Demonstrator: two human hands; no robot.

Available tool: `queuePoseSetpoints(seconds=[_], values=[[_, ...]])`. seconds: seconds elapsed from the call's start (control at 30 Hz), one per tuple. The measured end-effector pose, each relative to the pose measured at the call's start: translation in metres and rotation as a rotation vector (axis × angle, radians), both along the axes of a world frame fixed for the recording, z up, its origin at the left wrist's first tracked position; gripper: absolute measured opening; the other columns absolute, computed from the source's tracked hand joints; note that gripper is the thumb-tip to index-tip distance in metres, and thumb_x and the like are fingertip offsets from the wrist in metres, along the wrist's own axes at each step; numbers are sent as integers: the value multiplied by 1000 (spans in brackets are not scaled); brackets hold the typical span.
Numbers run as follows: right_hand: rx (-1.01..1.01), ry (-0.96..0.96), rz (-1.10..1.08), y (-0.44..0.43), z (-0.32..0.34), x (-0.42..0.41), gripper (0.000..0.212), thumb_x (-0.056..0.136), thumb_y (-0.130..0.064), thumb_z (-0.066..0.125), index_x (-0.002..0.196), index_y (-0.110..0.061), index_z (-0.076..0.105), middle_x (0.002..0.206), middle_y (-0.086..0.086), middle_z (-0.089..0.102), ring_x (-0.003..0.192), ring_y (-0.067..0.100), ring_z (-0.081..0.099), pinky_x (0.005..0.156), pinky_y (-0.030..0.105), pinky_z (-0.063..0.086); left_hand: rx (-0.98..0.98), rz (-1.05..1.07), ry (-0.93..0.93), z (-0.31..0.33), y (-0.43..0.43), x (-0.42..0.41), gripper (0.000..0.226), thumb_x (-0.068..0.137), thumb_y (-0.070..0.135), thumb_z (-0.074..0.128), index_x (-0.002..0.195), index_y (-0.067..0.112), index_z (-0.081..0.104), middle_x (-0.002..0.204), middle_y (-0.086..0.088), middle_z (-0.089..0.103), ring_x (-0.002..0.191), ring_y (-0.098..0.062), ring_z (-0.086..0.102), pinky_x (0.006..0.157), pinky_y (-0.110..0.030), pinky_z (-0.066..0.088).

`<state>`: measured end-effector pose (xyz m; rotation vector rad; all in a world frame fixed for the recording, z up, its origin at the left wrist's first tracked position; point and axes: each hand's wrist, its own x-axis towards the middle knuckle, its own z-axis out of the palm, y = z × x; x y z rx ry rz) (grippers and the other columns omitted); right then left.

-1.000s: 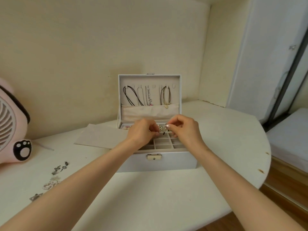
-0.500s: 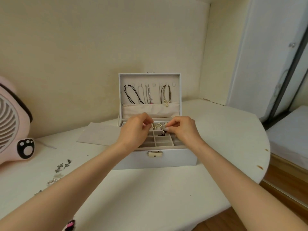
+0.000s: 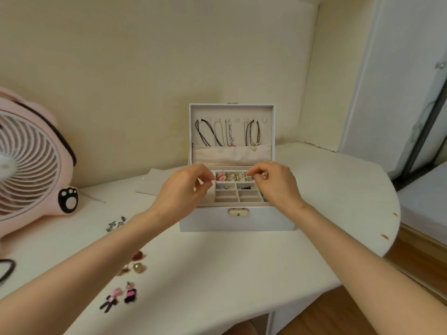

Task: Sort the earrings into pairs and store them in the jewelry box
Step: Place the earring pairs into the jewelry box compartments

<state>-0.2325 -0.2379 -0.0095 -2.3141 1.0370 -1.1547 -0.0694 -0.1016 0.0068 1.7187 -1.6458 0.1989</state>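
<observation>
The pale jewelry box stands open at the table's middle, lid upright. Rings fill its back row; small blue earrings and black earrings lie in two compartments just in front of the rings. My left hand hovers over the box's left side, fingertips pinched, with nothing seen in them. My right hand is curled over the right side, a shiny spot at its fingertips. Loose on the table at left lie silver earrings, a red heart earring, a pearl earring and pink bow earrings.
A pink fan stands at far left, a black cord before it. A grey sheet lies behind my left hand. Necklaces hang inside the lid. The table's rounded edge drops off at right toward a wood floor.
My hands, which were pinched together on a small earring over the box, have drawn apart. The view has tilted down, so more loose earrings show at lower left.
</observation>
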Motion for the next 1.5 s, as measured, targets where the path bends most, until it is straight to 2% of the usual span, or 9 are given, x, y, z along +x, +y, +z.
queuePoseSetpoints(seconds=[0.1, 0.3, 0.43, 0.53, 0.67, 0.87, 1.07, 1.3, 1.5], values=[[-134, -11, 58, 28, -2, 3, 20, 86, -10, 57, 89, -24, 72, 91, -12, 66, 77, 7, 56, 70, 25, 46, 8, -24, -41, -1, 26, 7, 4, 89, 24, 59, 85, 24, 57, 75, 11, 59, 71, -10, 55, 62, -27, 43], [-195, 1, 318, 84, -20, 27, 16, 84, -12, 60, 88, -23, 71, 85, -9, 67, 62, -8, 48, 66, 24, 42, 174, 141, -110, -7, 80, 46, 35, 87, 50, 53, 63, 25, 51, 52, 9, 59, 49, -8, 52, 54, -30, 44], [-132, 75, 425, 111, -28, 47, 15, 87, -15, 59, 92, -21, 71, 86, -10, 66, 63, -17, 45, 65, 19, 33, 326, 229, -134, -13, 98, 78, 17, 86, 32, 62, 73, 25, 54, 62, 13, 64, 59, -8, 59, 61, -33, 51], [-79, 128, 464, 121, -30, 62, 15, 88, -18, 58, 96, -20, 71, 86, -8, 65, 64, -5, 45, 70, 23, 39, 338, 342, -94, -21, 102, 102, 12, 83, 23, 67, 78, 21, 56, 70, 11, 62, 69, -13, 61, 68, -35, 53], [-25, 193, 498, 127, -32, 79, 17, 90, -22, 57, 101, -21, 70, 84, -10, 59, 76, 4, 45, 81, 29, 44, 381, 499, -4, -30, 93, 130, 14, 84, 26, 66, 85, 19, 54, 83, 2, 61, 80, -17, 56, 71, -33, 49], [14, 207, 524, 124, -37, 88, 17, 92, -24, 55, 102, -24, 69, 95, -7, 65, 65, -6, 42, 80, 26, 43, 547, 583, 99, -44, 73, 148, 36, 81, 42, 67, 104, 17, 53, 94, -2, 56, 91, -21, 56, 80, -34, 49], [29, 188, 521, 119, -40, 85, 17, 91, -21, 55, 99, -24, 70, 94, -5, 66, 63, -6, 43, 77, 26, 44, 545, 427, 189, -44, 57, 141, 21, 78, 26, 73, 83, 17, 55, 79, -2, 62, 62, -12, 53, 62, -25, 42], [54, 162, 496, 117, -43, 85, 18, 88, -18, 59, 103, -21, 69, 85, -10, 59, 64, -4, 43, 76, 24, 41, 500, 227, 153, -42, 49, 109, 17, 78, 16, 73, 77, 18, 56, 81, -2, 62, 69, -15, 54, 62, -21, 42], [196, 6, 469, 122, -42, 85, 28, 82, -16, 65, 108, -22, 58, 88, -2, 64, 73, 12, 56, 77, 29, 49, 397, -8, 477, -23, 46, 67, 20, 78, 4, 71, 68, 13, 57, 65, -1, 53, 58, -13, 48, 55, -17, 40]])
